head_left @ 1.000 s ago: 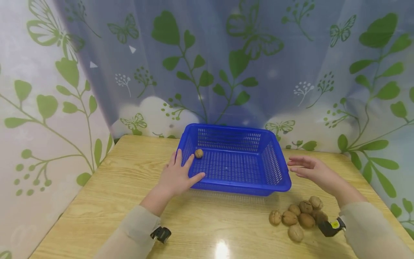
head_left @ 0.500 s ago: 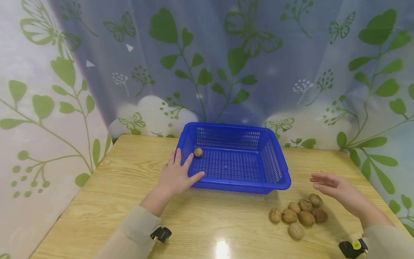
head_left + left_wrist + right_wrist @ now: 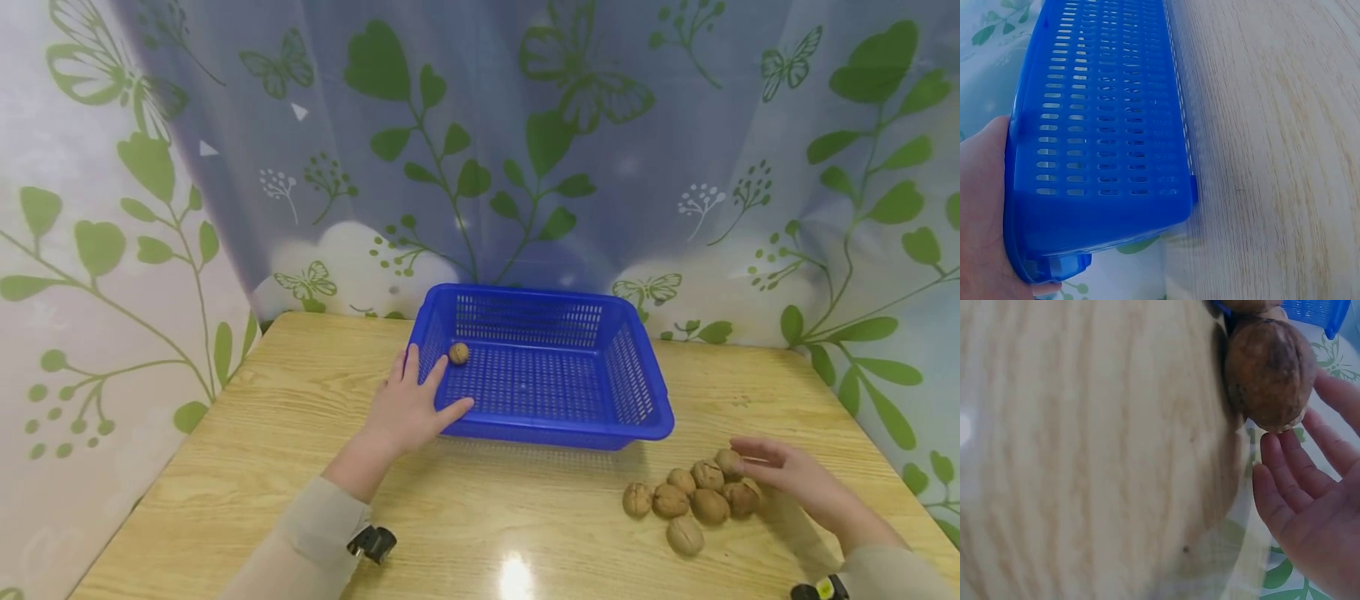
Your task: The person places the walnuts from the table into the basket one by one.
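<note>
My left hand [image 3: 405,417] lies across the left front corner of a blue plastic basket [image 3: 525,432], fingers spread and fairly straight over the rim. A single walnut [image 3: 459,353] sits inside, near those fingertips. In the left wrist view, that hand [image 3: 982,212] shows at the rim beside the slotted basket wall [image 3: 1104,212]. My right hand [image 3: 810,487] is at the far right of a walnut cluster, fingertips beside the rearmost walnut [image 3: 727,462], fingers loosely bent. In the right wrist view, a large walnut [image 3: 1272,375] partly hides the fingertips of the right hand [image 3: 1322,512].
Several more walnuts, among them one at the front [image 3: 686,536] and one at the left [image 3: 637,500], lie in front of the basket's right side. The wooden table [image 3: 247,433] backs onto a patterned curtain [image 3: 480,167].
My right hand has drawn back from the basket's right side, then come down and left to the rearmost walnut. The left hand stays on the basket rim.
</note>
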`<state>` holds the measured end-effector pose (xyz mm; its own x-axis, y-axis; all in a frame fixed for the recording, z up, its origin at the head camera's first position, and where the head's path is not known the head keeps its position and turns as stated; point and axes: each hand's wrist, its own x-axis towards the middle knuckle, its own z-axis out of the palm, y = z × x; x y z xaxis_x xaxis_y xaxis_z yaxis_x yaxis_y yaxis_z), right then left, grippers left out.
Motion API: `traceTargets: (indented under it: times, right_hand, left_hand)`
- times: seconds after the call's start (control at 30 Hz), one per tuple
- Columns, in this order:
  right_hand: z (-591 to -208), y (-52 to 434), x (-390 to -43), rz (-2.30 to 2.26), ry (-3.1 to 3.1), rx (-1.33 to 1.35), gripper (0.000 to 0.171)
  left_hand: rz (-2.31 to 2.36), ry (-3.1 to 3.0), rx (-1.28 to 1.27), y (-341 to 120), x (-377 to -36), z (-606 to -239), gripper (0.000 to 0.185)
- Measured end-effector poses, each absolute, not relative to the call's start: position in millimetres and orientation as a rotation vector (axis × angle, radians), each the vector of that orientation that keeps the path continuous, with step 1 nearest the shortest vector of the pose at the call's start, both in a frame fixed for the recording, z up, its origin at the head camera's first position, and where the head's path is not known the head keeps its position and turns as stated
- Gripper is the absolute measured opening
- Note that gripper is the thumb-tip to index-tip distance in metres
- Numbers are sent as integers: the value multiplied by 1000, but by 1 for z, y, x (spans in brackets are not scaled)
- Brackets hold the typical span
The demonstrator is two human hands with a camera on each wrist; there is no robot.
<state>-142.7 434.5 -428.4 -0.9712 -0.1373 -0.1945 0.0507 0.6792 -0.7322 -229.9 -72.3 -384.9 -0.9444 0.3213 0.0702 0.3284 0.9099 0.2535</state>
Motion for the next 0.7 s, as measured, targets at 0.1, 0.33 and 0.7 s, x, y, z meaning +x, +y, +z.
traceTargets:
  times: [0.1,0.33,0.7]
  right_hand:
    - [-430,433,-142,-1172,2654,-59,58]
    - [-432,430,-142,-1182,2658,-49,58]
    - [-415,426,-141,-1145,2714,22,63]
  left_hand:
    - [-414,-3047,-516,-73,-230,-384,86]
    - [-399,-3056,-519,-72,-229,-383,85]
    - [-394,-3050,-519,-73,-229,-384,86]
